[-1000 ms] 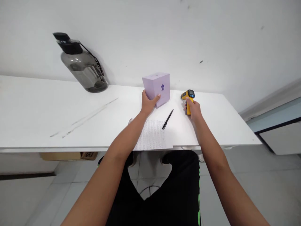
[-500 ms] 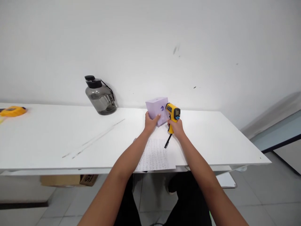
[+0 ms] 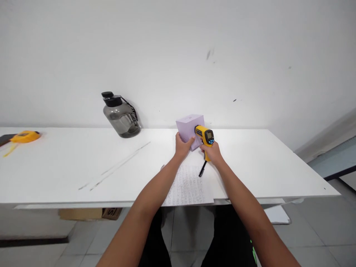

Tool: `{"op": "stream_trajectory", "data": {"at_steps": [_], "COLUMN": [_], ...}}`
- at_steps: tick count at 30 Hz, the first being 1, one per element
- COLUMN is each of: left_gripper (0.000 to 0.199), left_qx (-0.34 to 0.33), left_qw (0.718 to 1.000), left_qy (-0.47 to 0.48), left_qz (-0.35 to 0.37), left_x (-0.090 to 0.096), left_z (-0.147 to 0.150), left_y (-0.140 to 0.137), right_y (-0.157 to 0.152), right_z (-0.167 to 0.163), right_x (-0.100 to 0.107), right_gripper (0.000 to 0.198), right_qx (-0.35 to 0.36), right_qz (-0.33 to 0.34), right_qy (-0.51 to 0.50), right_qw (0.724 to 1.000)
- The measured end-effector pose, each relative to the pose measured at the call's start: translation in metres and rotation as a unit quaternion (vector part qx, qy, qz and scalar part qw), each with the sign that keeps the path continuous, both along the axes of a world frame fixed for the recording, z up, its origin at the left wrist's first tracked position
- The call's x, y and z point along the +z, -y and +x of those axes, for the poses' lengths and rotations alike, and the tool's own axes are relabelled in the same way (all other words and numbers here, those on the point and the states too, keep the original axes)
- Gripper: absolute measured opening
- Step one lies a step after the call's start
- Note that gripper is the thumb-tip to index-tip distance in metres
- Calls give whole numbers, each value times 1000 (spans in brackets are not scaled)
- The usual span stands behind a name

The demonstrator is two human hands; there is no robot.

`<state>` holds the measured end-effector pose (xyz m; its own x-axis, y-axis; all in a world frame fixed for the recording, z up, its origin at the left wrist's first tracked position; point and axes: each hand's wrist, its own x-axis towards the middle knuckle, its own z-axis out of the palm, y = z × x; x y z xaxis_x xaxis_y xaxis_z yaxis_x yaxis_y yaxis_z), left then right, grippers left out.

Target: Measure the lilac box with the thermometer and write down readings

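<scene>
A pale purple box (image 3: 187,129) stands slightly turned near the wall, with my left hand (image 3: 183,145) gripping its left side, thumb across the front. In my right hand (image 3: 213,152) is a yellow and black infrared thermometer (image 3: 205,134), its fingers wrapped round the handle. The thermometer's nose is very close to the box front; whether they touch I cannot tell. Its small screen and blue buttons face me. Below the handle a black pen (image 3: 203,169) lies over the edge of a sheet of paper (image 3: 191,187) covered in writing.
A grey see-through water bottle (image 3: 122,118) with a black lid is left of the box by the wall. Far left on the white table (image 3: 119,185) lies a yellow tape measure (image 3: 26,137) beside a dark object. A cardboard box (image 3: 80,214) is below the table.
The thermometer's nose has shifted left across the box front and now covers the dark printed logo. The whole view has swung slightly left.
</scene>
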<state>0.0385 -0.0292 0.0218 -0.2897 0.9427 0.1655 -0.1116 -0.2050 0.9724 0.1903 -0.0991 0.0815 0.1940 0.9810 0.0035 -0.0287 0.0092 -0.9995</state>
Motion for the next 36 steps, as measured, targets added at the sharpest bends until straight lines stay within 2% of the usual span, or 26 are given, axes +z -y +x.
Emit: {"op": "stream_trajectory", "data": {"at_steps": [5, 10, 16, 21, 25, 30, 36], "left_gripper": [84, 81, 77, 75, 74, 75, 76], "left_qx": [1, -19, -49, -61, -63, -63, -68], "left_qw": [1000, 1000, 998, 996, 996, 996, 996], "left_qy": [4, 4, -2, -4, -3, -1, -4], "left_qz": [-2, 19, 47, 61, 65, 58, 56], "left_x": [1, 1, 4, 8, 8, 7, 6], "left_z": [-1, -3, -6, -7, -7, -8, -8], "left_y": [0, 1, 3, 5, 5, 4, 2], "right_y": [0, 0, 2, 1, 0, 0, -1], "right_z": [4, 10, 12, 14, 13, 11, 12], "right_x": [4, 8, 9, 9, 9, 9, 7], "right_gripper": [34, 21, 30, 24, 28, 20, 23], "right_qx": [11, 31, 27, 34, 30, 32, 25], "right_qz": [-5, -21, -17, -29, -23, -24, -24], "right_qy": [0, 10, -20, 0, -3, 5, 12], "right_qw": [1000, 999, 999, 999, 999, 999, 999]}}
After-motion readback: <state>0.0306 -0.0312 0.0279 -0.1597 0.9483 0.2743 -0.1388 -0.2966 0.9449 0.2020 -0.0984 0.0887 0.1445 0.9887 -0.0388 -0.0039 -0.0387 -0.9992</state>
